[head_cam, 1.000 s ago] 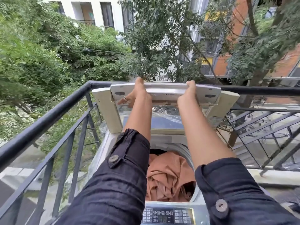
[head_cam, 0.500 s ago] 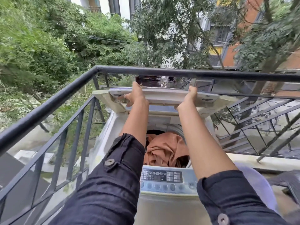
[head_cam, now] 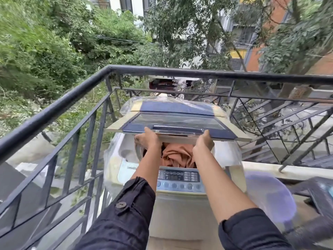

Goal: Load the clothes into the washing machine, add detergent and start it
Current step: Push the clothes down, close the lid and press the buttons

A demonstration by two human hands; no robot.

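Lid (head_cam: 177, 121) low over clothes (head_cam: 177, 156), narrow gap; railing (head_cam: 54, 109) close L.

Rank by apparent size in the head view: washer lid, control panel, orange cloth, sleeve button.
Largest to smallest:
1. washer lid
2. control panel
3. orange cloth, partly hidden
4. sleeve button, smallest despite being nearest

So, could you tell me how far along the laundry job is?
Done: orange clothes lie in the washer. In hand: left hand and right hand grip the lid by its front edge, half-shut over the opening. Left: shutting it, pressing start on the control panel; detergent cannot be judged.
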